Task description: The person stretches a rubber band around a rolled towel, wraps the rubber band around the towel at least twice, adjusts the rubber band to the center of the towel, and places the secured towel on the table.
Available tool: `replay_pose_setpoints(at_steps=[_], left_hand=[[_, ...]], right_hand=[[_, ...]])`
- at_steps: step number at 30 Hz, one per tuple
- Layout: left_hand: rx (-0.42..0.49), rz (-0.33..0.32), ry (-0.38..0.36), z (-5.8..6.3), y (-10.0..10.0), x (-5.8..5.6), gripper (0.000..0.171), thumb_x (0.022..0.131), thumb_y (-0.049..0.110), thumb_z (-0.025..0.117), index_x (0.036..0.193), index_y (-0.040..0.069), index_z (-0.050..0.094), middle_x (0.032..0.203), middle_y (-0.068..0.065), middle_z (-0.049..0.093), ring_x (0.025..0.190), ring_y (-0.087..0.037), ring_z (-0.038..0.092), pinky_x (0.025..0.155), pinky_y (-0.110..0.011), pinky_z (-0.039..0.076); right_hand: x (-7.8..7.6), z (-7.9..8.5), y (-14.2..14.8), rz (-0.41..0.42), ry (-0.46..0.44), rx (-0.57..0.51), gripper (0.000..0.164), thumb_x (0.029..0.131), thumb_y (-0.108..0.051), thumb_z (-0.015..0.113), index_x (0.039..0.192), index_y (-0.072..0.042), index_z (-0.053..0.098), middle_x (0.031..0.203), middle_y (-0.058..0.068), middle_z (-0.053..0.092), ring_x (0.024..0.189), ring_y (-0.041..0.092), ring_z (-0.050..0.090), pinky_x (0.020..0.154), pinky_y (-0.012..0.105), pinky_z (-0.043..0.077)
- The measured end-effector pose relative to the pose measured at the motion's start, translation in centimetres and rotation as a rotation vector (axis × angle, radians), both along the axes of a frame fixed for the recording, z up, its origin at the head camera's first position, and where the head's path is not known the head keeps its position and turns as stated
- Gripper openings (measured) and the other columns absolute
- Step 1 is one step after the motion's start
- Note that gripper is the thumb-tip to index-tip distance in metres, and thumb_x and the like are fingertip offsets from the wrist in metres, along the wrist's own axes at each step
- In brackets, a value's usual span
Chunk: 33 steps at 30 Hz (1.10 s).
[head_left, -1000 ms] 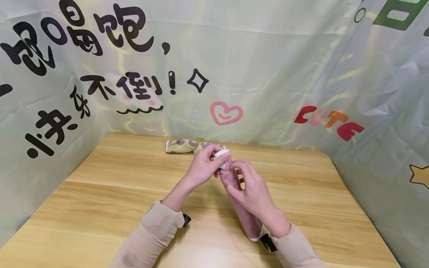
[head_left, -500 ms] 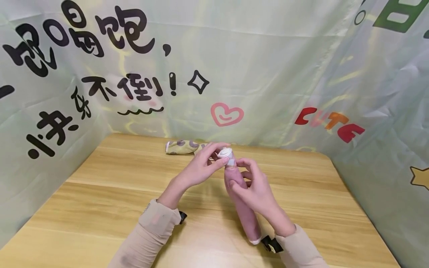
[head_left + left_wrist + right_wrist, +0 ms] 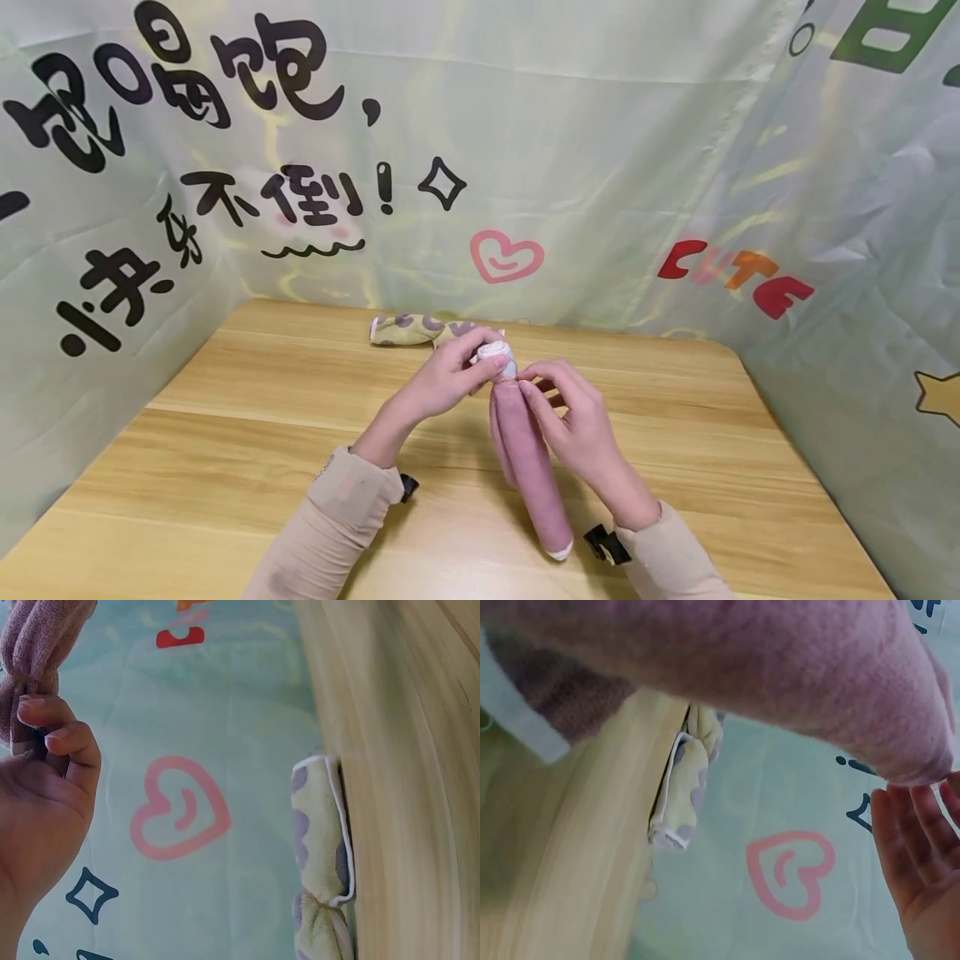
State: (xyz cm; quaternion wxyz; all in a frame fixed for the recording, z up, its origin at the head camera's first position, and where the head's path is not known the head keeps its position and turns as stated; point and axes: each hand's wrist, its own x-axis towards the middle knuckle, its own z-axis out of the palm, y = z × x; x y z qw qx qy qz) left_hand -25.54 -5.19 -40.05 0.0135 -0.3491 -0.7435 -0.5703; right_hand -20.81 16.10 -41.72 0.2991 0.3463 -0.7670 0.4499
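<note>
A pink towel [image 3: 534,454], rolled and doubled over, hangs slanting from the hands toward the person, its far end bound at a narrow neck by a thin band [image 3: 506,381]. Thumb and fingers of my left hand [image 3: 442,379] hold the white-edged rolled top above the neck. In the left wrist view, the fingers of the left hand [image 3: 56,784] curl just beside the gathered neck. My right hand [image 3: 577,417] pinches at the neck with thumb and index finger, the other fingers bent behind. The right wrist view has the pink towel [image 3: 780,667] covering its upper part.
A yellow towel [image 3: 405,329] with purple-grey spots, rolled and tied in the middle, lies at the back of the wooden table [image 3: 300,417]. Printed cloth [image 3: 600,150] stands behind and at both sides. Dark camera mounts [image 3: 606,546] sit at the wrists.
The right fingers have shifted off the towel's length to its bound neck. Its near end has swung left and toward the person. The left hand has opened slightly, then closed again round the top.
</note>
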Motion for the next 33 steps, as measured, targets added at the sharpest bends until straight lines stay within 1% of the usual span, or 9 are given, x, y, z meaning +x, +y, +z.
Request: replay_pose_setpoints(at_steps=[4, 9, 14, 16, 20, 23, 26, 30, 33], left_hand=[[-0.007, -0.025, 0.022, 0.0, 0.3, 0.0, 0.012, 0.104, 0.012, 0.061, 0.113, 0.004, 0.062, 0.076, -0.005, 0.053, 0.058, -0.015, 0.050, 0.051, -0.026, 0.043], [0.013, -0.034, -0.006, -0.4, 0.6, 0.0, 0.009, 0.105, 0.010, 0.061, 0.110, 0.003, 0.062, 0.080, -0.007, 0.059, 0.056, -0.017, 0.056, 0.051, -0.031, 0.051], [0.071, -0.026, -0.064, -0.8, 1.2, 0.1, 0.012, 0.104, 0.008, 0.063, 0.110, -0.002, 0.061, 0.079, -0.009, 0.062, 0.056, -0.017, 0.058, 0.050, -0.030, 0.053], [0.078, -0.020, -0.072, -0.8, 1.4, 0.2, 0.012, 0.103, 0.008, 0.063, 0.110, -0.002, 0.062, 0.078, -0.009, 0.062, 0.056, -0.016, 0.058, 0.049, -0.029, 0.053], [0.048, -0.010, -0.073, -0.8, 1.6, 0.4, 0.012, 0.103, 0.009, 0.063, 0.110, -0.001, 0.063, 0.077, -0.007, 0.062, 0.056, -0.016, 0.057, 0.048, -0.029, 0.051], [0.026, -0.016, -0.090, -0.8, 1.7, 0.5, 0.013, 0.103, 0.009, 0.062, 0.111, -0.001, 0.063, 0.077, -0.006, 0.061, 0.057, -0.017, 0.056, 0.049, -0.029, 0.051], [0.019, -0.028, -0.110, -0.9, 1.8, 0.5, 0.014, 0.104, 0.010, 0.062, 0.112, -0.001, 0.062, 0.077, -0.006, 0.060, 0.057, -0.019, 0.056, 0.050, -0.032, 0.051], [0.014, -0.050, -0.104, -1.0, 1.9, 0.5, 0.014, 0.104, 0.010, 0.062, 0.113, -0.001, 0.061, 0.079, -0.006, 0.061, 0.059, -0.018, 0.057, 0.051, -0.038, 0.054], [0.010, -0.068, -0.083, -0.9, 1.9, 0.5, 0.015, 0.104, 0.008, 0.061, 0.113, -0.002, 0.061, 0.081, -0.007, 0.061, 0.060, -0.015, 0.057, 0.052, -0.043, 0.055]], right_hand=[[-0.3, 0.1, 0.3, -0.015, 0.148, 0.052, 0.005, 0.100, -0.001, 0.067, 0.104, -0.002, 0.070, 0.097, 0.009, 0.071, 0.080, 0.022, 0.071, 0.066, 0.019, 0.057], [-0.7, 0.2, 0.9, -0.017, 0.261, 0.128, 0.023, 0.106, -0.019, 0.060, 0.103, 0.000, 0.072, 0.096, 0.010, 0.072, 0.080, 0.022, 0.070, 0.071, 0.022, 0.058], [-0.7, 0.1, 1.4, -0.078, 0.302, 0.242, 0.007, 0.098, -0.004, 0.072, 0.103, 0.000, 0.074, 0.098, 0.009, 0.073, 0.085, 0.024, 0.073, 0.073, 0.032, 0.061], [-0.7, 0.1, 1.5, -0.100, 0.309, 0.274, 0.012, 0.092, 0.003, 0.076, 0.103, 0.000, 0.074, 0.098, 0.009, 0.073, 0.085, 0.024, 0.073, 0.072, 0.034, 0.061], [-0.8, 0.0, 1.6, -0.116, 0.344, 0.297, 0.006, 0.095, -0.004, 0.074, 0.101, -0.001, 0.075, 0.097, 0.009, 0.074, 0.082, 0.023, 0.073, 0.068, 0.034, 0.061], [-0.9, -0.1, 1.5, -0.134, 0.389, 0.311, 0.013, 0.099, -0.010, 0.068, 0.099, 0.000, 0.075, 0.096, 0.010, 0.074, 0.078, 0.021, 0.073, 0.065, 0.033, 0.061], [-0.9, -0.1, 1.5, -0.145, 0.410, 0.318, 0.011, 0.095, -0.008, 0.068, 0.099, 0.000, 0.074, 0.094, 0.009, 0.073, 0.075, 0.020, 0.071, 0.061, 0.032, 0.060], [-1.0, -0.1, 1.6, -0.083, 0.370, 0.283, 0.014, 0.087, -0.002, 0.067, 0.099, -0.001, 0.072, 0.092, 0.007, 0.070, 0.068, 0.015, 0.065, 0.058, 0.025, 0.056], [-1.5, 0.1, 1.7, 0.032, 0.321, 0.214, 0.017, 0.082, 0.003, 0.063, 0.096, -0.002, 0.070, 0.085, 0.004, 0.065, 0.065, 0.012, 0.058, 0.056, 0.019, 0.050]])
